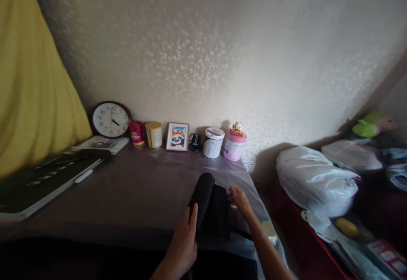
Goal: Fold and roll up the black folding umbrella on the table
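A black rolled sheet (203,193), like a mat or cloth, lies on the near right part of the table, with a flat black part (220,212) to the right of the roll. My left hand (186,237) is closed around the near left side of the roll, thumb on top. Just right of the flat part's far edge is my right hand (238,200), its fingers curled in; whatever they hold, if anything, is hidden. A thin dark strap (243,233) shows under my right forearm.
Along the wall stand a clock (111,120), a red can (137,133), a yellow can (154,135), a framed panda picture (177,137) and two tubs (213,143). A green board (47,182) lies left. Right of the table (143,191), a white plastic bag (313,178) sits among clutter.
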Demonstrator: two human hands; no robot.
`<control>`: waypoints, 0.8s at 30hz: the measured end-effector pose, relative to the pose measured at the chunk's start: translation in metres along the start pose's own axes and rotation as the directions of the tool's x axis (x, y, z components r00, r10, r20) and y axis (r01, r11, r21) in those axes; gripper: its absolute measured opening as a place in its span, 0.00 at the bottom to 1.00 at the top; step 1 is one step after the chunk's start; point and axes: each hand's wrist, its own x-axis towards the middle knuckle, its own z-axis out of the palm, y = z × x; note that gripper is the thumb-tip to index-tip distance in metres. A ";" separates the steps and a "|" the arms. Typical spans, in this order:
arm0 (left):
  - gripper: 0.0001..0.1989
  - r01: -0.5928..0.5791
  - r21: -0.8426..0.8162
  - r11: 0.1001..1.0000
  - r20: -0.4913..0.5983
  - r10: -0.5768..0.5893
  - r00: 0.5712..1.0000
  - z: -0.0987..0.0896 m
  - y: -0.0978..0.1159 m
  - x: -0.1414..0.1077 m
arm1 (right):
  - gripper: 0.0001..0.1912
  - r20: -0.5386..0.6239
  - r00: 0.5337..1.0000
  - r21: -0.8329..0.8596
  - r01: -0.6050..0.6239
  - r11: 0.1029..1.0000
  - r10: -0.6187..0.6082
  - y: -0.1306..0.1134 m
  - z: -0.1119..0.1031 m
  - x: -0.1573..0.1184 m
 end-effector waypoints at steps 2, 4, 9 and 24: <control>0.46 0.011 -0.028 1.000 -0.007 -0.011 1.000 0.002 -0.002 0.001 | 0.17 0.075 0.992 0.047 -0.107 0.993 0.103 0.000 0.001 -0.014; 0.46 0.010 -0.039 0.999 -0.015 -0.011 1.000 0.003 -0.002 0.001 | 0.18 0.104 0.985 0.053 -0.141 0.989 0.135 -0.003 0.006 -0.023; 0.47 -0.003 -0.041 0.999 -0.002 0.003 1.000 0.001 0.000 0.000 | 0.19 0.015 0.999 -0.048 0.044 0.998 -0.044 -0.014 0.020 -0.029; 0.43 0.012 0.079 0.997 0.043 -0.015 0.999 -0.004 0.007 0.001 | 0.22 0.039 0.990 0.043 0.130 0.991 -0.132 -0.046 0.046 -0.024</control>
